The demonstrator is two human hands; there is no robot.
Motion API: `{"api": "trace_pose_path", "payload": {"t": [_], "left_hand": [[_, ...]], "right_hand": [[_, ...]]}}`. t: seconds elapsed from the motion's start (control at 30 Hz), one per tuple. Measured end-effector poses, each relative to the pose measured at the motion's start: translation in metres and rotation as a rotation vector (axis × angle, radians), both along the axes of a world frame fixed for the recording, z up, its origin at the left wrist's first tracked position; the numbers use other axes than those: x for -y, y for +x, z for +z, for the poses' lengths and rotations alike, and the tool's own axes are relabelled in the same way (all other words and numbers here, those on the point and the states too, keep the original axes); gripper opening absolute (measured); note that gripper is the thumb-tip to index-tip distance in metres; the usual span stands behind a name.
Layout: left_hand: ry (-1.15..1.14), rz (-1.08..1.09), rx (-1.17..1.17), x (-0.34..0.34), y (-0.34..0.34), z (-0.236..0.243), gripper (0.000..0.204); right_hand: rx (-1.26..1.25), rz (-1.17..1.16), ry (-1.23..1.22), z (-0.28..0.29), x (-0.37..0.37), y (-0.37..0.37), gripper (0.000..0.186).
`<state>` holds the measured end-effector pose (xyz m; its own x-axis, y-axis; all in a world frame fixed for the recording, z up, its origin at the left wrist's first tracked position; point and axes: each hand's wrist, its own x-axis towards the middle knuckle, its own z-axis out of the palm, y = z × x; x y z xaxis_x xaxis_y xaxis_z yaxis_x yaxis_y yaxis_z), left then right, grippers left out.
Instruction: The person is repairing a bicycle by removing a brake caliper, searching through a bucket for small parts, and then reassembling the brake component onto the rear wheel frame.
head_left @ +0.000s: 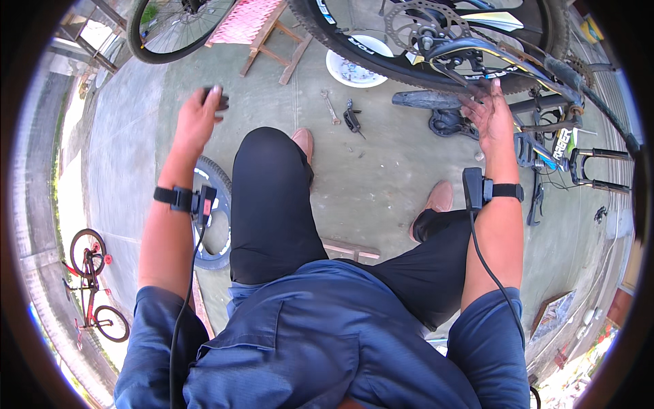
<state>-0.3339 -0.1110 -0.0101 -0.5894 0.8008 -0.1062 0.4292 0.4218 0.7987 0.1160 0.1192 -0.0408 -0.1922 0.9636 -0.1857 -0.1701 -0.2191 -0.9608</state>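
While the fingers of my right hand (487, 112) spread apart at the near edge of the bicycle's big wheel (340, 42), I see nothing gripped in them; whether they touch the tyre or the frame tubes behind, I cannot tell. My left hand (197, 119) hangs well to the left, fingers curled, and I cannot tell if they close on anything. The wheel stands at the far right, its disc rotor (427, 27) facing me.

As I judge it, good work here means gripping by the tread, fingertips clear of spokes, and keeping my blackened skin off the rotor. Bringing my left hand across would steady the wheel better than one hand alone. Farther out, the white basin (354, 85) of small parts sits just left of the tyre; the spanner (330, 107) and folding multi-tool (352, 118) lie nearer me, so I should watch them underfoot.
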Motion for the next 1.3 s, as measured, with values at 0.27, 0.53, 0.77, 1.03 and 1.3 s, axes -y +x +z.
{"api": "trace_pose_path", "payload": {"t": [0.27,0.53,0.77,1.03,1.3], "left_hand": [[-0.423,0.267,0.432,0.211,0.048,-0.097,0.038],[-0.354,0.373,0.799,0.239,0.025,-0.169,0.035],[-0.336,0.157,0.61,0.051,-0.056,-0.162,0.034],[-0.305,-0.11,0.717,-0.14,-0.072,-0.227,0.031],[-0.273,-0.277,0.899,-0.246,-0.015,-0.29,0.042]], "right_hand": [[0.184,0.114,-0.039,-0.01,0.04,0.003,0.053],[0.359,0.167,-0.015,-0.013,0.06,-0.008,0.046],[0.421,0.213,-0.193,-0.024,0.055,-0.035,0.047],[0.59,0.432,-0.297,-0.051,0.051,-0.055,0.048],[0.625,0.415,-0.422,-0.067,0.032,-0.075,0.046]]}}
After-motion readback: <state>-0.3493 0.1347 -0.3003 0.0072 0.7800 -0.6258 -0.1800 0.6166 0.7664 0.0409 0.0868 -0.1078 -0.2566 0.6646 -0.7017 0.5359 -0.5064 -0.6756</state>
